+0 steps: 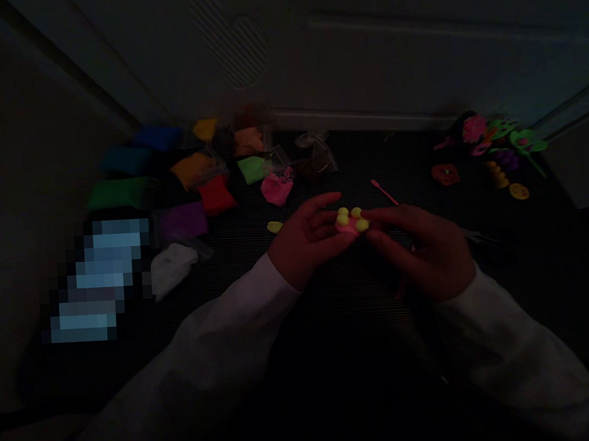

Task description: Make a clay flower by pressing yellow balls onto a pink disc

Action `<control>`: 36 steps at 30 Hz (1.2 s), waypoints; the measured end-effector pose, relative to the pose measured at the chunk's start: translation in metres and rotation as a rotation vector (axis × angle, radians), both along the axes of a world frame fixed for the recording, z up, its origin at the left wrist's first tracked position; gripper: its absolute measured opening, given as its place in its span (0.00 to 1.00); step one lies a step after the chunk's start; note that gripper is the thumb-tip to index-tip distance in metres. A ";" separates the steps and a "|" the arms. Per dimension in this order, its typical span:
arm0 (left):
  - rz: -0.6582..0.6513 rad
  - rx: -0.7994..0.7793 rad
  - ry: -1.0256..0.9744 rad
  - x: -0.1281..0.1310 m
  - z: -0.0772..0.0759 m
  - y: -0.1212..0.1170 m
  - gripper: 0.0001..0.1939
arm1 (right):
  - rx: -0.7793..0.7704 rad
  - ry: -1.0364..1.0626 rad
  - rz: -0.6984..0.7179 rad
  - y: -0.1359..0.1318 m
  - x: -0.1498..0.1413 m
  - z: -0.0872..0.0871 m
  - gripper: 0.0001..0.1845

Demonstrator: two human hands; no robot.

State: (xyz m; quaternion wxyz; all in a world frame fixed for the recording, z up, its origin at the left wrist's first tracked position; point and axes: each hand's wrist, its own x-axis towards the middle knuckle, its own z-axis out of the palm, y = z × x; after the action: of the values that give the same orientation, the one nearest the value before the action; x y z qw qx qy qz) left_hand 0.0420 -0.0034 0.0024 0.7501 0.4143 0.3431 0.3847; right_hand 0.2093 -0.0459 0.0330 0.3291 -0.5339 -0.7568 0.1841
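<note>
My left hand (310,236) holds a small pink clay piece (347,225) between its fingers and thumb. Several yellow clay balls (342,219) sit around the top of the pink piece. From the right, my right hand (424,246) reaches in with thumb and forefinger at a yellow ball (362,225) on the piece's edge; the fingertips seem to touch it. Beyond the hands lies a pink modelling tool (384,193). A flat yellow-green clay bit (275,227) rests left of my left hand.
Bags of coloured clay, such as purple (183,220), green (120,192) and white (173,269), spread over the left of the dark table. A blurred-out bright screen (100,280) lies beside them. Scissors (480,237) lie right of my right hand. Finished clay flowers (475,129) stand at the back right.
</note>
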 end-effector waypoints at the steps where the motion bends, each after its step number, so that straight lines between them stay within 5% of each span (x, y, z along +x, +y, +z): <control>1: 0.001 0.009 0.011 0.000 0.000 0.000 0.30 | 0.001 -0.001 0.000 0.000 0.000 0.000 0.15; 36: -0.022 0.059 0.057 0.001 0.002 -0.002 0.30 | -0.065 0.003 0.033 0.001 -0.003 -0.002 0.14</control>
State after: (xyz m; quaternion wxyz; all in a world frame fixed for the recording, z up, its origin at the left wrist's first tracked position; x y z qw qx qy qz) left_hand 0.0432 -0.0049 0.0047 0.7316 0.4510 0.3481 0.3744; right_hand 0.2065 -0.0445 0.0311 0.3098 -0.5315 -0.7585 0.2149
